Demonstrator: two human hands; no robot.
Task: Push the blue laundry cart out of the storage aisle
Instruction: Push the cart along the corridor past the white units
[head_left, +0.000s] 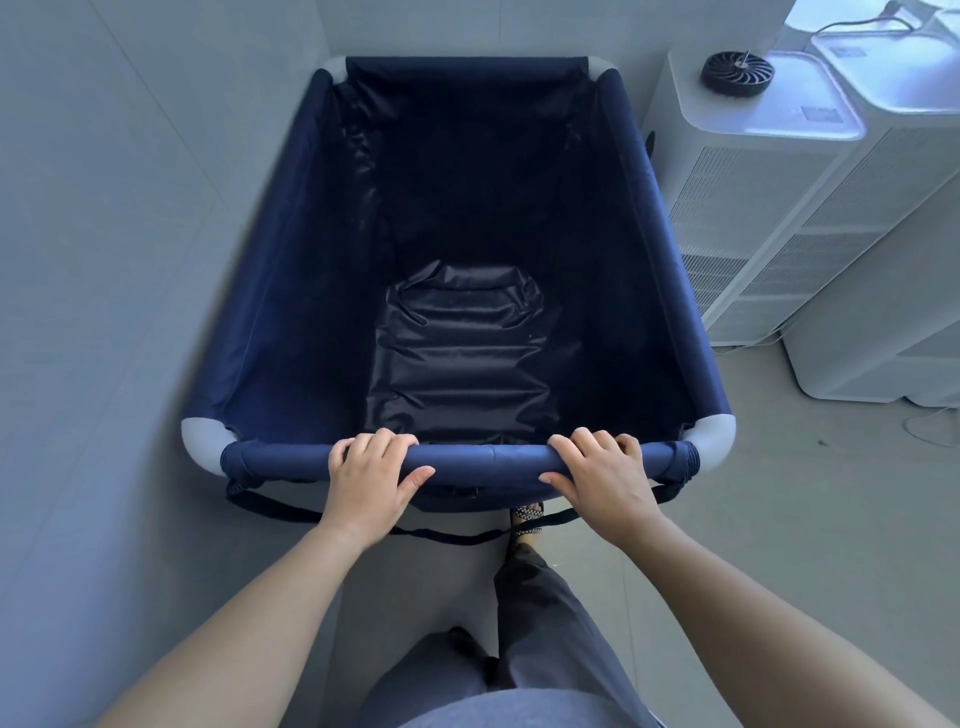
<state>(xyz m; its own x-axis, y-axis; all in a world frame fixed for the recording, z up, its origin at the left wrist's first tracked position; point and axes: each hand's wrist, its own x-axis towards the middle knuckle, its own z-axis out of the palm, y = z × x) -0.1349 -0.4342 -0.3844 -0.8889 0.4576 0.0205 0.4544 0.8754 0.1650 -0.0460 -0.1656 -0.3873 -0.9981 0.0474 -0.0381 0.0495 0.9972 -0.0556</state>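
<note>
One blue laundry cart (457, 260) is seen from above, its fabric tub open and dark inside, with four pale grey corner pieces on its rim. It stands on the floor (810, 519) close beside a wall (104, 208) on the left. Two white slatted appliances (769, 208) are placed just to its right, and one small black fan (736, 71) lies on top of the nearer one. The near rail (483, 460) is gripped by two hands. The left hand (371, 480) is closed over it, fingers curled across the top and thumb laid along the near side. The right hand (602, 478) is wrapped the same way. Both forearms are stretched forward, wrists straight. One sandalled foot (527, 519) is visible under the rail.
</note>
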